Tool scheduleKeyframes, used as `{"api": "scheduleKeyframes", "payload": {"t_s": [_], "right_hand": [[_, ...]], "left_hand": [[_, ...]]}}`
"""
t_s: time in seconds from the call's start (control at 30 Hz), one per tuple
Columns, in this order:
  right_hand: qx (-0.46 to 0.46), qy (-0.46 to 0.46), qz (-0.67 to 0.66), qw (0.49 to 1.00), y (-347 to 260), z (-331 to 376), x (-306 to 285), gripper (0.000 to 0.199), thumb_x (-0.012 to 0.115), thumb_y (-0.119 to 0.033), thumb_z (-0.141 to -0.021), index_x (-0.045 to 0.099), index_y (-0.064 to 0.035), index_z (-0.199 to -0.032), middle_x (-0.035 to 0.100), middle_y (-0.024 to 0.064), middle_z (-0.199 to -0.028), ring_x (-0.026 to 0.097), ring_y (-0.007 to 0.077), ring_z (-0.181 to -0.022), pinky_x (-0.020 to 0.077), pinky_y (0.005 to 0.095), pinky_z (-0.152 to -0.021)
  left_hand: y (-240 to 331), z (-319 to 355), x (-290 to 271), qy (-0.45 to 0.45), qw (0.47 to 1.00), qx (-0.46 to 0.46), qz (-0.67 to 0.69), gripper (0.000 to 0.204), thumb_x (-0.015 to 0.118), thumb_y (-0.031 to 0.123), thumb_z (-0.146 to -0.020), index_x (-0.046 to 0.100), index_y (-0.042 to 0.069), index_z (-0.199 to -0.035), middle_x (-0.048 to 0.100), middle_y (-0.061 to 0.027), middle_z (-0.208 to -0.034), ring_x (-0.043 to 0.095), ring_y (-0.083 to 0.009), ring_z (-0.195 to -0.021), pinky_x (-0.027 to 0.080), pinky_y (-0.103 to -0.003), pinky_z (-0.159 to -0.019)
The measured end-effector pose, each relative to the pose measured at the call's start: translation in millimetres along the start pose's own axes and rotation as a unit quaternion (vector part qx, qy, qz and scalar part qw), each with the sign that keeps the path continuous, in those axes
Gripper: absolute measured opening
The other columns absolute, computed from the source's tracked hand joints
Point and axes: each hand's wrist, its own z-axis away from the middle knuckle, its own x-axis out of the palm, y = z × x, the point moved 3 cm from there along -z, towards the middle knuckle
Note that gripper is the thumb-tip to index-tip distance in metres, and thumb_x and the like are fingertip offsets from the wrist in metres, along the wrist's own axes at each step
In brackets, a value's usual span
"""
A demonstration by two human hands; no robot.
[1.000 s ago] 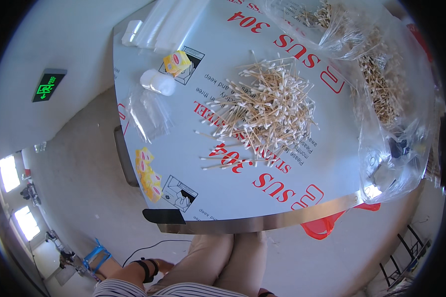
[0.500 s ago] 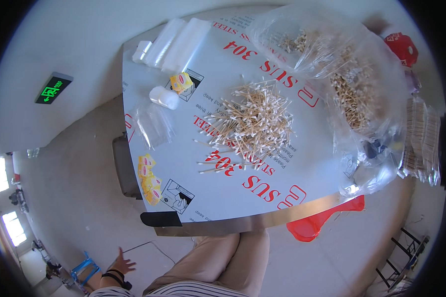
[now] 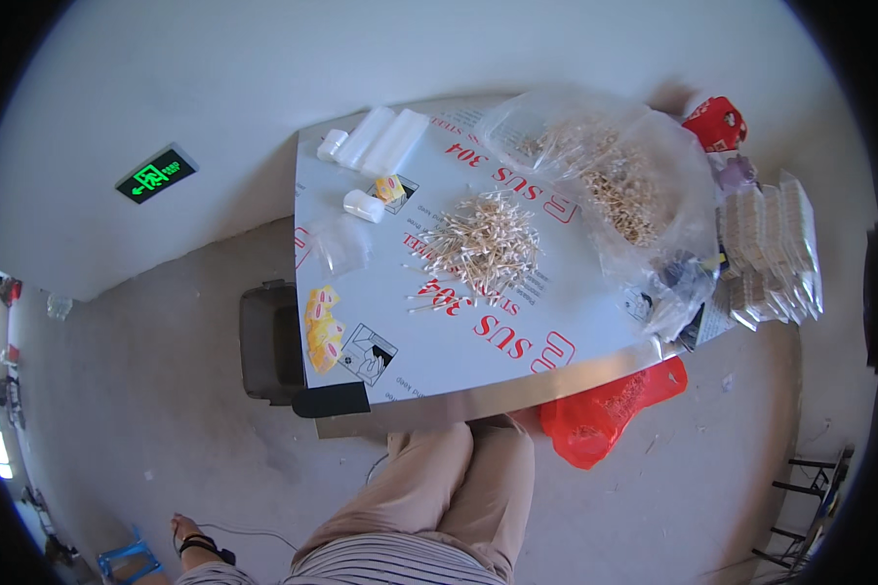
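My left hand [image 3: 184,527] hangs low at the left, away from the table and above the floor. A black band circles its wrist. Its fingers look loose and small in the picture, with no object seen in them. My right hand does not show. On the table [image 3: 429,361] lies a loose heap of cotton swabs [image 3: 483,244], a few strewn at its left side. Behind it to the right, a large clear plastic bag [image 3: 619,185] holds many more swabs. Yellow printed packets [image 3: 324,330] lie near the left edge, with thin clear bags [image 3: 339,246] farther back.
Clear plastic rolls [image 3: 390,141] and a small white roll [image 3: 363,206] sit at the back left. Stacked swab packs [image 3: 766,253] stand at the right. A red bag [image 3: 605,414] is below the front edge; a grey bin [image 3: 270,341] is beside the table. A blue stool [image 3: 130,561] stands lower left.
The view has shifted, so the table appears smaller and more wall shows. My left hand sits farther left and lower, its fingers less spread. The swab heap looks unchanged.
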Motion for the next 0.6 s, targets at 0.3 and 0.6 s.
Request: {"api": "scheduleKeyframes", "payload": {"t_s": [0.3, 0.6], "right_hand": [[-0.093, -0.040, 0.125, 0.987, -10.2, -40.6, -16.8, 0.051, 0.049, -0.049, -0.094, 0.042, -0.0202, -0.136, 0.059, 0.0093, -0.126, 0.059, 0.0292, -0.112, 0.0447, 0.0580, -0.085], [-0.181, -0.056, 0.236, 0.953, -79.8, -32.7, 8.6, 0.041, 0.056, -0.040, -0.094, 0.054, -0.0178, -0.128, 0.064, 0.0061, -0.118, 0.063, 0.0259, -0.105, 0.0465, 0.0543, -0.082]], "left_hand": [[-17.8, 86.2, -31.1, 0.012, 0.918, 0.141, -0.370, 0.060, 0.065, 0.033, -0.087, 0.044, 0.007, -0.136, 0.036, -0.0162, -0.151, 0.038, -0.0285, -0.138, 0.034, -0.051, -0.111], [-93.3, 124.4, 54.5, -0.630, 0.758, -0.099, -0.140, 0.062, 0.041, 0.054, -0.101, 0.059, -0.001, -0.123, 0.063, -0.0218, -0.127, 0.065, -0.0319, -0.113, 0.052, -0.046, -0.092]]}}
